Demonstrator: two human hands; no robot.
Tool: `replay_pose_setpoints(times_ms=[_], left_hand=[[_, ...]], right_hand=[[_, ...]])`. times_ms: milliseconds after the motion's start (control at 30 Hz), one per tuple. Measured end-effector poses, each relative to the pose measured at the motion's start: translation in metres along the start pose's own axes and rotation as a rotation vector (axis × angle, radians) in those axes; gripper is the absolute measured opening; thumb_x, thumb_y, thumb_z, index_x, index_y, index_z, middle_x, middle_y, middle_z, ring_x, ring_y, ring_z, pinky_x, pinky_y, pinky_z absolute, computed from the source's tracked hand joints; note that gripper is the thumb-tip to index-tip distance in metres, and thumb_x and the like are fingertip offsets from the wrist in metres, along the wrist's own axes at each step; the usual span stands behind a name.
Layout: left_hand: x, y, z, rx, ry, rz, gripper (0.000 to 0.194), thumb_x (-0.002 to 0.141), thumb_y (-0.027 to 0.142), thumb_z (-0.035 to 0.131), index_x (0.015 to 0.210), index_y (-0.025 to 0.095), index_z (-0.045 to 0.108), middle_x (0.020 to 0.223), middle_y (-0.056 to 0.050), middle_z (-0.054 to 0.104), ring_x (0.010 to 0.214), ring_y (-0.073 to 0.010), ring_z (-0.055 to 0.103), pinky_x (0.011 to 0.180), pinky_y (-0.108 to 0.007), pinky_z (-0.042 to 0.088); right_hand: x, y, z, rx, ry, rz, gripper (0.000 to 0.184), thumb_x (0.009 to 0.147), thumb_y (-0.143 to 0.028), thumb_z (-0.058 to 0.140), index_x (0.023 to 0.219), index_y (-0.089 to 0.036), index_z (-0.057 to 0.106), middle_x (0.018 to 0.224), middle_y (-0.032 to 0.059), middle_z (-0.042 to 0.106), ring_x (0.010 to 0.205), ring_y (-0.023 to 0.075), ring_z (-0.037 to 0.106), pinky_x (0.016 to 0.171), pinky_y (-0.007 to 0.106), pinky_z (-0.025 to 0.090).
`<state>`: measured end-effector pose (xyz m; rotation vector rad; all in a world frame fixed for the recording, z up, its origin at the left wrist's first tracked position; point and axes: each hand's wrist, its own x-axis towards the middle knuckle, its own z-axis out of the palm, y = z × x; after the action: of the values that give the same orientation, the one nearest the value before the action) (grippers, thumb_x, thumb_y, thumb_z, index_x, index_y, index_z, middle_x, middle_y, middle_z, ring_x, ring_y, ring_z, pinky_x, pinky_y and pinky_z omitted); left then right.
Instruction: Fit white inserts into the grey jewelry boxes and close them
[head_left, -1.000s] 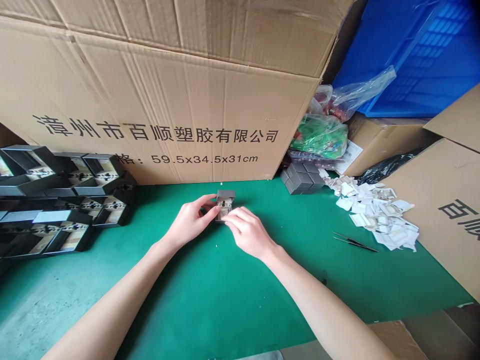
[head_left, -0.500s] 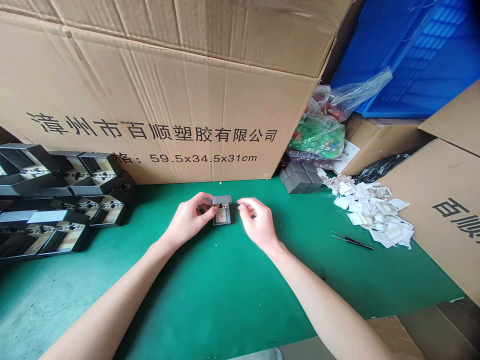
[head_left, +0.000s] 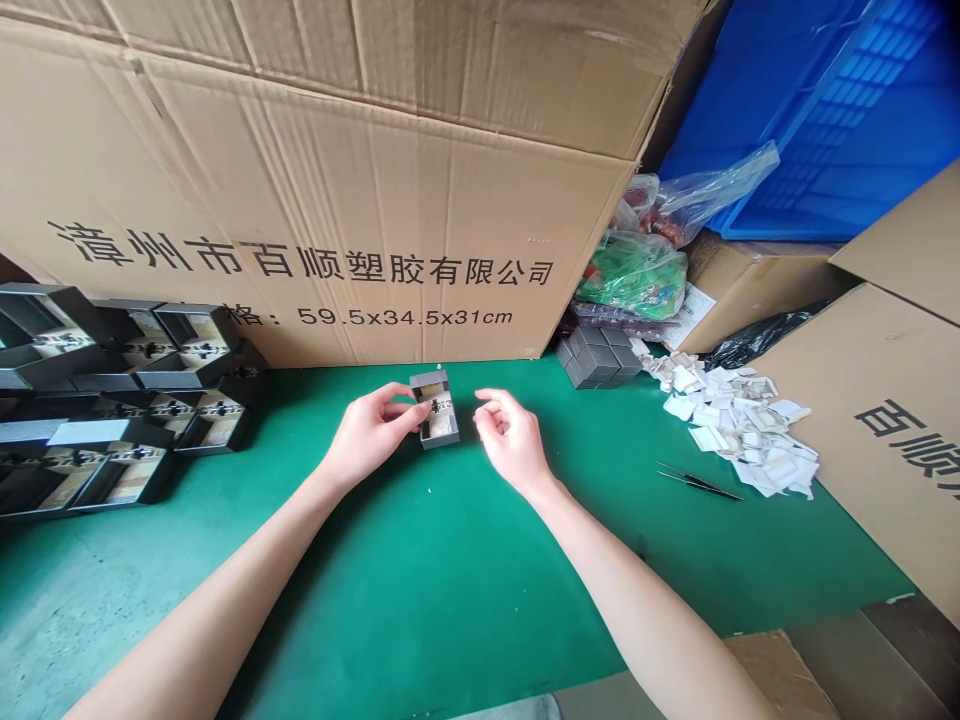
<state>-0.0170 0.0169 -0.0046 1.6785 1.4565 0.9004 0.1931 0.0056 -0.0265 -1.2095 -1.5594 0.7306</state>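
The person's left hand point(head_left: 371, 435) is gripping a small open dark grey hinged box point(head_left: 439, 425), with its fingers curling over the box's left side. The right hand point(head_left: 512, 440) is remaining open and empty, its fingers point(head_left: 487, 413) curving loosely just beside the box without touching it. The box is sitting at the middle of a green work mat point(head_left: 525, 590), between the two hands. Compared with the earlier frame, the box is now turned anticlockwise and is standing further toward the left hand, with its raised lid point(head_left: 429, 381) leaning left instead of squarely upward. The gap between the box and the right hand is showing no clear change. To the left, rows of open dark boxes point(head_left: 112, 380) are standing on the mat. To the right, a block of closed grey boxes point(head_left: 598, 358), a heap of white paper scraps point(head_left: 739, 425) and a pair of black tweezers point(head_left: 697, 482) are lying apart from the hands, below a large printed cardboard carton point(head_left: 300, 200).
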Motion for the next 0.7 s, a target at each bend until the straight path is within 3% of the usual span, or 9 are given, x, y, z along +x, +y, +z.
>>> replay_pose_setpoints(times_ms=[67,167,267,433,567,700], left_hand=[[0.000,0.001,-0.001,-0.015,0.019,-0.011,0.039,0.084,0.057,0.063,0.097,0.020,0.066,0.074,-0.001,0.078,0.065,-0.0207,0.070,0.055,-0.027,0.048],[0.001,0.002,-0.001,-0.048,0.050,-0.007,0.038,0.085,0.057,0.063,0.095,0.021,0.064,0.075,-0.001,0.078,0.066,-0.0203,0.070,0.056,-0.027,0.049],[0.001,0.003,0.000,-0.086,0.076,-0.005,0.038,0.084,0.055,0.065,0.099,0.021,0.063,0.080,-0.002,0.079,0.067,-0.0200,0.071,0.055,-0.026,0.051],[0.000,0.005,0.004,-0.255,0.041,-0.005,0.042,0.080,0.051,0.071,0.105,0.019,0.059,0.093,-0.006,0.079,0.070,-0.0198,0.073,0.064,-0.031,0.060],[0.002,0.001,0.003,-0.433,-0.072,-0.013,0.048,0.074,0.040,0.078,0.111,0.022,0.054,0.112,-0.009,0.075,0.097,-0.0264,0.074,0.088,-0.042,0.060],[0.003,-0.004,-0.001,-0.639,-0.209,-0.032,0.039,0.075,0.039,0.073,0.107,0.026,0.055,0.121,-0.007,0.072,0.118,-0.0316,0.066,0.096,-0.047,0.056]], right_hand=[[-0.001,-0.003,0.000,0.005,-0.059,0.004,0.024,0.087,-0.032,0.055,0.101,-0.017,0.068,0.076,0.0020,0.068,0.058,0.0115,0.057,0.054,0.023,0.046],[-0.005,-0.009,-0.001,-0.022,-0.248,-0.052,0.020,0.085,-0.034,0.060,0.077,-0.018,0.068,0.072,0.0011,0.065,0.061,0.0113,0.056,0.056,0.023,0.045],[-0.006,-0.012,-0.002,-0.047,-0.367,-0.086,0.024,0.084,-0.038,0.066,0.070,-0.018,0.067,0.072,0.0002,0.064,0.063,0.0111,0.055,0.061,0.023,0.046],[-0.003,-0.010,-0.001,-0.098,-0.297,-0.056,0.039,0.093,-0.045,0.054,0.069,-0.017,0.065,0.069,0.0000,0.061,0.059,0.0101,0.047,0.056,0.023,0.039],[0.001,-0.004,-0.001,-0.049,-0.187,0.005,0.038,0.093,-0.047,0.053,0.073,-0.017,0.064,0.070,0.0000,0.061,0.061,0.0102,0.052,0.056,0.021,0.040],[0.004,0.002,0.001,0.002,-0.113,0.054,0.032,0.090,-0.047,0.058,0.079,-0.017,0.064,0.076,0.0019,0.066,0.066,0.0119,0.059,0.060,0.022,0.046]])
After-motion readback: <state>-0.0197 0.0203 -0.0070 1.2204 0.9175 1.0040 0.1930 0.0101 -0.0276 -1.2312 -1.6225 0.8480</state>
